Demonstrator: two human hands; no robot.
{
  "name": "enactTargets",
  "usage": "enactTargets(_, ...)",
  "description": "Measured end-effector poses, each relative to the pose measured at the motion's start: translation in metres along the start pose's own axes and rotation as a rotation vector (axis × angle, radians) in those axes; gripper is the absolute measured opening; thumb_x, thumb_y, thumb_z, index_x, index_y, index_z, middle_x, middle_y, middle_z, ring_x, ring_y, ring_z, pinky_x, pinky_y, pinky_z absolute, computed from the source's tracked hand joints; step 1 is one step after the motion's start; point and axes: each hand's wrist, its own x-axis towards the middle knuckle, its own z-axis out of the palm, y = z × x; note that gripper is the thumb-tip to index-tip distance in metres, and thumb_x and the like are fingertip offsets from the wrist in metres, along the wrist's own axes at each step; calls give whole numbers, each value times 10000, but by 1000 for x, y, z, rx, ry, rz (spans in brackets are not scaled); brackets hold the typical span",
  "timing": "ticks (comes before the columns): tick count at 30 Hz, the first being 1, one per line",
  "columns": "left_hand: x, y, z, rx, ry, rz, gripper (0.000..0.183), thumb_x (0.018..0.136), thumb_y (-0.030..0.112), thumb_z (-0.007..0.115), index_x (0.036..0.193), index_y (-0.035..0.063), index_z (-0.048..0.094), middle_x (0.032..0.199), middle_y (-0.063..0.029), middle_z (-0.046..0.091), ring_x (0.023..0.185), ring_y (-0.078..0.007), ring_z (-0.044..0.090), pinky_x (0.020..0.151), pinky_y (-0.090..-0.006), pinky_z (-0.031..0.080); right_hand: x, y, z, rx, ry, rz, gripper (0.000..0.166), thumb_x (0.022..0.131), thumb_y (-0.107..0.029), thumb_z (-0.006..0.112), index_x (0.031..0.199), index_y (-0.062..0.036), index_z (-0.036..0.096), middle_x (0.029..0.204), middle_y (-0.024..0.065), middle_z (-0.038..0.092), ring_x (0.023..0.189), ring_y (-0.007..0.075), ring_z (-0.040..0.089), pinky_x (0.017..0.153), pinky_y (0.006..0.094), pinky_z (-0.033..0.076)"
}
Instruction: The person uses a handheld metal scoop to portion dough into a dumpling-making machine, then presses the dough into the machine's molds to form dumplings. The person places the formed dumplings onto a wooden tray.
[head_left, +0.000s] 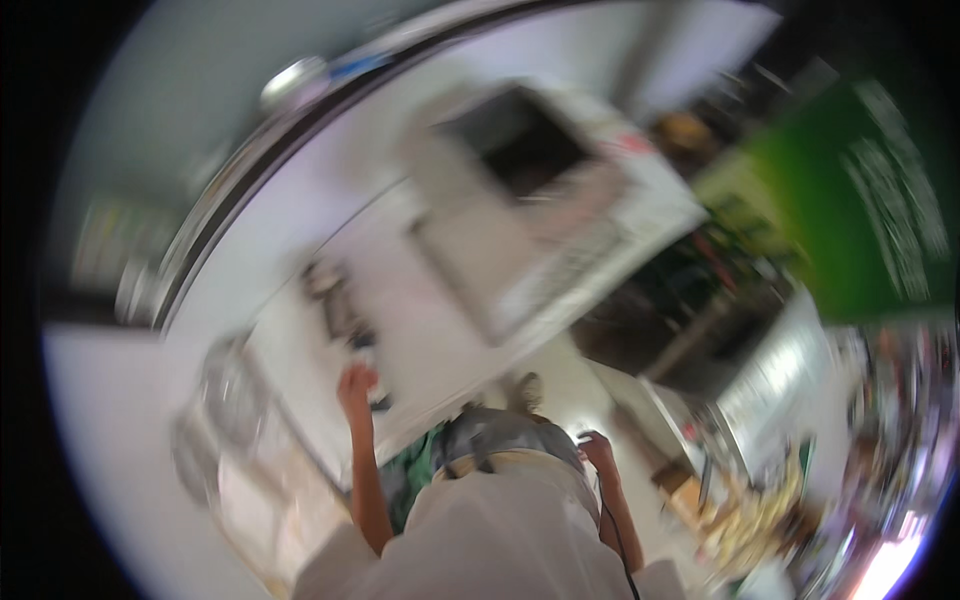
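Note:
The view is strongly blurred. My left hand (358, 384) is over the left end of a white table (405, 330), at a small pale and dark item; whether it holds this cannot be told. Just beyond it lie small dark items (339, 307) on the tabletop. A large pale machine (480, 262) with a dark screen or opening (525, 139) stands on the same table. My right hand (596, 448) hangs low beside my body, right of the waist, its fingers bent, and its grip is unclear. A thin dark cable (613, 517) runs down past the right forearm.
Two round, pale, fan-like objects (234, 390) stand left of the table. A green panel with white writing (855, 210) rises at the right. Below it are a shiny metal surface (776, 375), a cardboard box (686, 495) and yellowish items (750, 521). A dark-edged ledge (247, 176) crosses the upper left.

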Motion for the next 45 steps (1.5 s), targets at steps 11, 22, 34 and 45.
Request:
enactTargets(11,-198,61,169,635,-1561,596,315,823,60,518,1122,76,615,1068,-130,644,933,-306,632,808,-372,506,-85,45,-25,296,408,212,264,731,-18,618,994,-15,642,674,93,650,545,164,632,466,284,499)
enactTargets(22,-132,63,203,675,-1443,744,258,836,66,523,1074,51,621,938,-149,666,856,-340,636,747,-402,510,-191,143,92,232,539,485,252,739,-168,570,923,-79,717,848,130,700,712,222,664,708,332,532)
enactTargets(34,-193,12,151,1043,-1671,867,303,839,152,476,1091,89,632,1055,-187,642,984,-372,601,867,-442,476,-193,182,92,-44,460,583,334,716,-183,557,1015,-134,697,1066,172,659,1024,328,618,868,415,494)
enactTargets(45,-346,4,164,1100,-1632,1108,340,810,130,455,1096,87,635,1079,-197,632,996,-375,592,883,-447,465,-249,277,58,700,555,246,302,722,-116,639,1017,-55,658,800,123,677,655,221,650,569,339,537)
